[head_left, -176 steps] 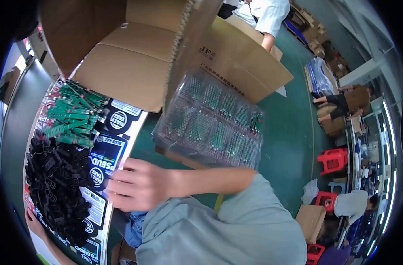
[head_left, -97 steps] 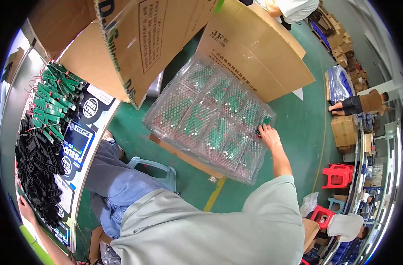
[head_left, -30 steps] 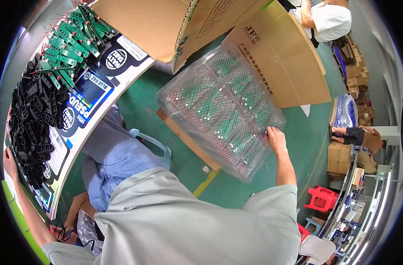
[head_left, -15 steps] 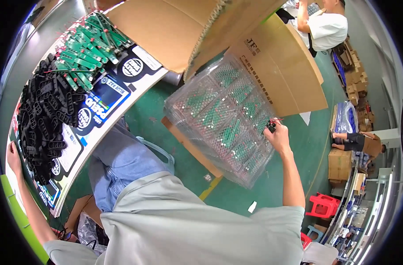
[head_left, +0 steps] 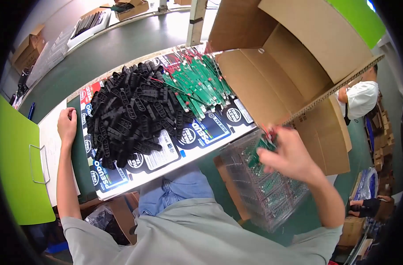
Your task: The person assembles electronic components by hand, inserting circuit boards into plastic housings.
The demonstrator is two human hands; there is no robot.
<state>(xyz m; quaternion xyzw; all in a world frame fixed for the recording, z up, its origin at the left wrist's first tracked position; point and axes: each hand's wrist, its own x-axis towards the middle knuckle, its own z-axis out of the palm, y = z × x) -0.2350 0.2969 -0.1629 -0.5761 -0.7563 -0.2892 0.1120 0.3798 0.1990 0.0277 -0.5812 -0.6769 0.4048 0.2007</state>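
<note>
My right hand (head_left: 292, 154), slightly blurred, is closed round a green circuit board (head_left: 266, 144) with red wires, above the clear plastic trays; whether it holds more than one is hidden. The stacked trays (head_left: 278, 194) hold more green boards in their compartments. To the left, my left hand (head_left: 67, 127) rests with curled fingers on a white sheet (head_left: 51, 132), nothing showing in it. Between my hands, a heap of black plastic casings (head_left: 135, 110) and a pile of green boards with red and black wires (head_left: 197, 84) lie on a printed board (head_left: 206, 132).
A large open cardboard box (head_left: 272, 75) stands beyond my right hand. A lime-green clipboard (head_left: 20, 168) lies at the far left, near a blue pen (head_left: 31, 111). Behind the heaps runs a dark bench (head_left: 135, 39). Another person (head_left: 362, 97) is at the far right.
My view has swung toward the bench. My right hand, holding a wired board, has come up from the trays toward the bench edge. My left hand stays at the left side.
</note>
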